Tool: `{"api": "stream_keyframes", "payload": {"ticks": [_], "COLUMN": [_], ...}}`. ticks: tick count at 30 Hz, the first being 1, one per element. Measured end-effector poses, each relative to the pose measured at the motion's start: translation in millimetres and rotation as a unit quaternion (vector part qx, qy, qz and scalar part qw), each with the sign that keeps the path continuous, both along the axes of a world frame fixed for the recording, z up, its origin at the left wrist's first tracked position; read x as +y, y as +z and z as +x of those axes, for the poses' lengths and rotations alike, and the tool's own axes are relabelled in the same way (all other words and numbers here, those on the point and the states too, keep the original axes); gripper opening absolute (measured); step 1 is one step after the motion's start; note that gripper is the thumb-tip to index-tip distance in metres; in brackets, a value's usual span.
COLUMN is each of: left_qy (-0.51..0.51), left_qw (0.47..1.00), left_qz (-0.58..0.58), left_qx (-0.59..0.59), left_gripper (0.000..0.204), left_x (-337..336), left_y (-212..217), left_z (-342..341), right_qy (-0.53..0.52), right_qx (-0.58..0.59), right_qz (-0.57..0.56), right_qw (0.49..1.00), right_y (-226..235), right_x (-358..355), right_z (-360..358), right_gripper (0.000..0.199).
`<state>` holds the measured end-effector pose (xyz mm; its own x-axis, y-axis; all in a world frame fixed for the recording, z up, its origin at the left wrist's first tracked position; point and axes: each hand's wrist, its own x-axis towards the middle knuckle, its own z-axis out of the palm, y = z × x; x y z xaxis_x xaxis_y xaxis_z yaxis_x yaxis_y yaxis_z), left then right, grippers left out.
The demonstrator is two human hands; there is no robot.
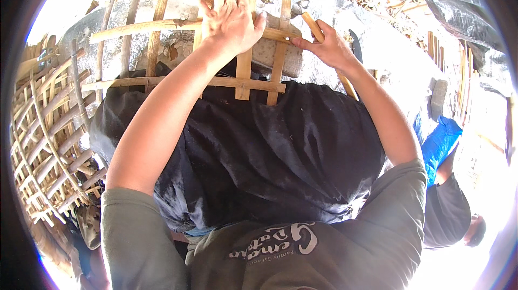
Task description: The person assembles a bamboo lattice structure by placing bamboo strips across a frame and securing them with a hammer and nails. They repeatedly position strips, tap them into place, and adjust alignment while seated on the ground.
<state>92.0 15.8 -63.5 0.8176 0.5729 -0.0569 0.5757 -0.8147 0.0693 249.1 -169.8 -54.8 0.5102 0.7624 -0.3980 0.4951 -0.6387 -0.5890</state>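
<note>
A lattice of split bamboo slats (pixel 244 77) lies across my knees and over a stone block (pixel 264 55). My left hand (pixel 229 23) rests on it with fingers spread, pressing over a crossing slat. At the lattice's right end, my right hand (pixel 329 47) is closed round a pale wooden rod (pixel 313 26). Its thumb reaches to the end of the horizontal slat (pixel 278 35), where a small bright spot shows. The rod's lower part seems to run on under my forearm. A dark curved blade-like piece (pixel 355 45) lies just beyond this hand.
Dark cloth (pixel 270 139) covers my legs. A woven bamboo panel (pixel 48 144) stands at the left. To the right are a blue plastic sheet (pixel 440 144), a grey block (pixel 438 98), upright bamboo strips (pixel 465 85) and another person (pixel 448 209). Black plastic sheeting (pixel 458 9) hangs at far right.
</note>
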Motion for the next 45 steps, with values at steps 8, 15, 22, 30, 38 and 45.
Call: {"api": "stream_keyframes", "payload": {"ticks": [8, 15, 22, 30, 38, 45], "left_qy": [0.042, 0.064, 0.064, 0.067, 0.067, 0.078], "left_qw": [0.994, 0.996, 0.998, 0.998, 0.997, 0.996], "left_qz": [0.048, 0.055, 0.015, 0.016, -0.021, -0.001], "left_qx": [-0.088, -0.023, 0.015, 0.011, 0.029, 0.045], "left_gripper": [0.078, 0.077, 0.074, 0.074, 0.074, 0.073], "left_x": [-7.7, -13.6, -16.5, -14.7, -13.9, -16.7], "left_y": [-22.1, -1.9, 15.4, 12.0, 5.6, 13.4], "left_z": [-0.7, 1.1, 1.6, -0.9, 2.6, 2.8], "right_qy": [0.02, 0.02, 0.025, 0.141, 0.352, 0.356], "right_qx": [-0.025, -0.034, -0.116, -0.243, -0.361, -0.296], "right_qz": [-0.018, -0.022, 0.012, 0.127, 0.175, 0.229], "right_qw": [0.999, 0.999, 0.993, 0.951, 0.845, 0.856], "right_y": [5.3, 7.6, 31.3, 81.3, 73.9, 75.5], "right_x": [3.1, 3.2, -0.1, -42.1, -49.4, -57.1], "right_z": [-1.4, -3.9, -9.5, 4.3, -24.8, -13.7], "right_gripper": [0.086, 0.091, 0.071, 0.018, 0.022, 0.028]}}
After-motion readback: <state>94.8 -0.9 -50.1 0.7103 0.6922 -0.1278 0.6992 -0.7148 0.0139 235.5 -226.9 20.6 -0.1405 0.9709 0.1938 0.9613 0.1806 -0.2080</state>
